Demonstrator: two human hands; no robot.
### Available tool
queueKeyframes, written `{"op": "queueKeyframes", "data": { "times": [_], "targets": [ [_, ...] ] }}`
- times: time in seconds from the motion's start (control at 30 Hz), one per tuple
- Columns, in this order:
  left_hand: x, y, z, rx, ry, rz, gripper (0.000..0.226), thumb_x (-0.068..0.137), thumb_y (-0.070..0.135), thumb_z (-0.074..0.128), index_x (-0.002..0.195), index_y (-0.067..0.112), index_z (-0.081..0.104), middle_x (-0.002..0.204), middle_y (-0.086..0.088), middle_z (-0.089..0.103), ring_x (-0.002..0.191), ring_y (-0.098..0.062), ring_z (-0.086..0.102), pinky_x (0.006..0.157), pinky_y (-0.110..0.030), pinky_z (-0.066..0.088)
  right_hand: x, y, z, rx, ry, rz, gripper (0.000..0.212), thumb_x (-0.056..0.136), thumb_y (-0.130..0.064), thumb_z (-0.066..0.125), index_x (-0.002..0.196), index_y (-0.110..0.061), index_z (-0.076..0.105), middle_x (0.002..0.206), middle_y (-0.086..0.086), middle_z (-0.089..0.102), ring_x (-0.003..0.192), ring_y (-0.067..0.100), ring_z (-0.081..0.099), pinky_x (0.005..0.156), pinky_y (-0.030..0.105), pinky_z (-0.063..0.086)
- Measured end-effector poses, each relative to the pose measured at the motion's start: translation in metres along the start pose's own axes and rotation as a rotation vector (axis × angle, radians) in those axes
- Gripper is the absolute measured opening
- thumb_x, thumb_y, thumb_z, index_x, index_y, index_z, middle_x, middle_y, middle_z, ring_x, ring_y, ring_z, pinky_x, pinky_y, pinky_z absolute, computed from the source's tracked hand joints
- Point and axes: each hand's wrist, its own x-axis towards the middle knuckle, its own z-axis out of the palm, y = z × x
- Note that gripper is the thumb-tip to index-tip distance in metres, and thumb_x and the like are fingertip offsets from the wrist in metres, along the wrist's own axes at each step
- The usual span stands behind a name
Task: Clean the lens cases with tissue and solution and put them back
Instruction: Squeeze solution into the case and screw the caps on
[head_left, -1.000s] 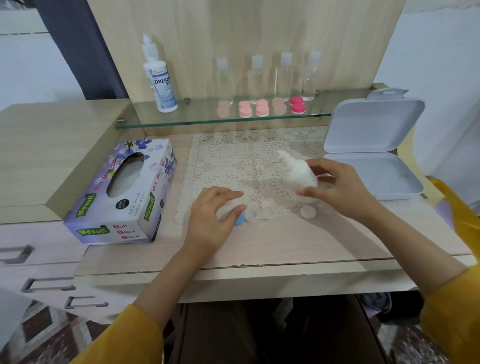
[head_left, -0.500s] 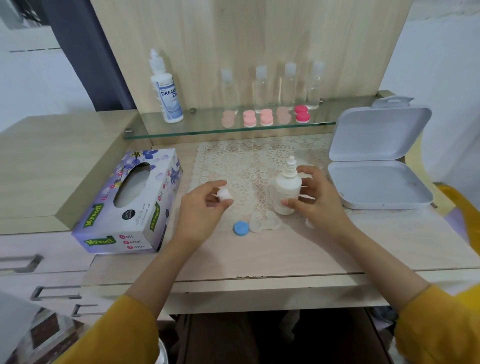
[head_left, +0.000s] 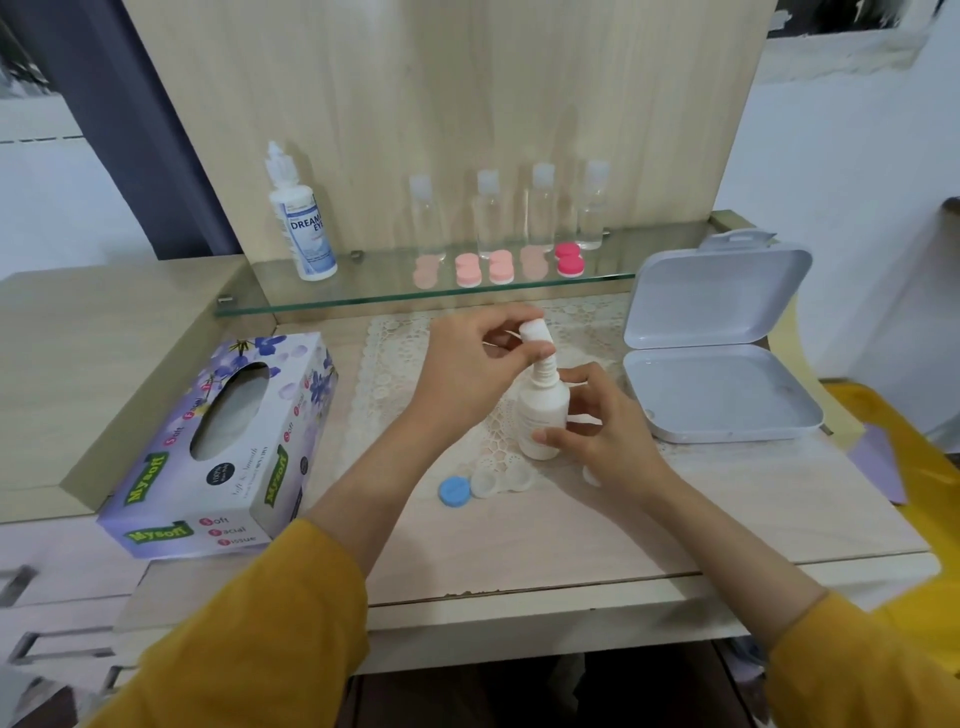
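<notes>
- A person in yellow sleeves is steadying a small white solution bottle (head_left: 543, 410) upright on the lace mat (head_left: 395, 364), the right hand (head_left: 597, 436) with its grip clamped around the bottle's body
- The left hand (head_left: 467, 369) is pinching the white cap (head_left: 536, 332) just above the nozzle
- An open lens case (head_left: 501, 480) is lying on the tabletop (head_left: 571, 540) just in front of the bottle, its blue lid (head_left: 453, 491) touching its left side
- A tissue box (head_left: 223, 447) is sitting to the left, an open white box (head_left: 722, 353) to the right
</notes>
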Motion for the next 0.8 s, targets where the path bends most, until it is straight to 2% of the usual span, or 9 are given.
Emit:
{"op": "queueKeyframes", "data": {
  "times": [0.13, 0.3, 0.37, 0.47, 0.53, 0.6, 0.67, 0.73, 0.8],
  "targets": [
    [-0.001, -0.004, 0.001, 0.090, -0.087, 0.054, 0.030, 0.073, 0.008, 0.074, 0.102, 0.011, 0.069, 0.083, 0.016, 0.062, 0.070, 0.009, 0.059, 0.069, -0.007, 0.046, 0.001, 0.001, 0.000, 0.003, -0.003, 0.000, 0.047, 0.069, -0.005, 0.077, 0.093, -0.033, 0.048, 0.089, -0.001, 0.066, 0.084, 0.007, 0.064, 0.077, 0.022, 0.053],
    [0.009, 0.000, -0.001, 0.229, -0.218, 0.103, 0.032, 0.076, 0.011, 0.072, 0.108, 0.015, 0.068, 0.098, 0.001, 0.068, 0.080, -0.008, 0.061, 0.080, -0.019, 0.050, 0.001, 0.002, 0.000, 0.001, -0.003, -0.001, 0.047, 0.070, -0.002, 0.076, 0.092, -0.033, 0.048, 0.089, -0.004, 0.065, 0.084, 0.008, 0.064, 0.077, 0.024, 0.053],
    [0.012, 0.001, -0.003, 0.249, -0.268, 0.072, 0.033, 0.078, 0.008, 0.069, 0.110, 0.016, 0.066, 0.104, 0.000, 0.067, 0.084, -0.006, 0.060, 0.084, -0.018, 0.049, 0.002, 0.001, 0.000, -0.001, -0.002, 0.001, 0.048, 0.069, -0.003, 0.077, 0.092, -0.033, 0.048, 0.087, -0.005, 0.065, 0.083, 0.006, 0.063, 0.076, 0.022, 0.053],
    [0.015, 0.003, -0.008, 0.205, -0.397, 0.002, 0.040, 0.083, -0.002, 0.060, 0.115, 0.020, 0.063, 0.115, 0.003, 0.064, 0.098, -0.002, 0.058, 0.091, -0.012, 0.045, 0.003, 0.001, -0.001, -0.009, -0.011, -0.002, 0.047, 0.069, -0.003, 0.077, 0.092, -0.032, 0.048, 0.089, -0.003, 0.065, 0.086, 0.009, 0.064, 0.077, 0.024, 0.053],
    [0.016, 0.005, -0.011, 0.150, -0.488, -0.048, 0.043, 0.083, 0.002, 0.062, 0.118, 0.026, 0.060, 0.119, 0.009, 0.061, 0.107, 0.000, 0.055, 0.092, -0.014, 0.044, 0.003, 0.001, -0.001, -0.010, -0.010, 0.001, 0.046, 0.069, -0.004, 0.077, 0.091, -0.032, 0.048, 0.090, -0.003, 0.065, 0.087, 0.012, 0.064, 0.079, 0.027, 0.053],
    [0.017, 0.006, -0.008, 0.174, -0.461, -0.055, 0.045, 0.077, 0.019, 0.073, 0.118, 0.030, 0.059, 0.115, 0.016, 0.060, 0.103, 0.002, 0.055, 0.087, -0.013, 0.045, 0.003, 0.000, -0.001, -0.022, -0.011, -0.002, 0.045, 0.069, -0.006, 0.078, 0.090, -0.033, 0.048, 0.089, -0.003, 0.065, 0.087, 0.012, 0.064, 0.080, 0.029, 0.053],
    [0.017, 0.005, -0.003, 0.226, -0.306, -0.034, 0.039, 0.069, 0.029, 0.078, 0.105, 0.025, 0.065, 0.095, 0.017, 0.062, 0.084, 0.001, 0.057, 0.072, -0.009, 0.046, 0.003, 0.000, -0.001, -0.035, -0.011, -0.002, 0.046, 0.069, -0.006, 0.077, 0.089, -0.033, 0.047, 0.088, -0.003, 0.065, 0.087, 0.013, 0.064, 0.080, 0.030, 0.053],
    [0.018, 0.004, -0.001, 0.209, -0.225, -0.030, 0.025, 0.069, 0.024, 0.079, 0.091, 0.019, 0.067, 0.083, 0.010, 0.063, 0.072, -0.001, 0.056, 0.066, -0.007, 0.045, 0.003, -0.001, -0.001, -0.046, -0.007, 0.002, 0.048, 0.069, -0.006, 0.077, 0.090, -0.036, 0.045, 0.086, -0.005, 0.064, 0.086, 0.012, 0.063, 0.080, 0.030, 0.053],
    [0.019, 0.005, -0.003, 0.174, -0.314, -0.040, 0.022, 0.075, 0.011, 0.073, 0.095, 0.018, 0.068, 0.091, 0.007, 0.065, 0.082, -0.001, 0.059, 0.075, -0.008, 0.047, 0.004, -0.001, -0.001, -0.050, -0.008, 0.001, 0.049, 0.069, -0.007, 0.078, 0.091, -0.037, 0.046, 0.087, -0.006, 0.064, 0.086, 0.012, 0.063, 0.080, 0.030, 0.053]
  ]
}}
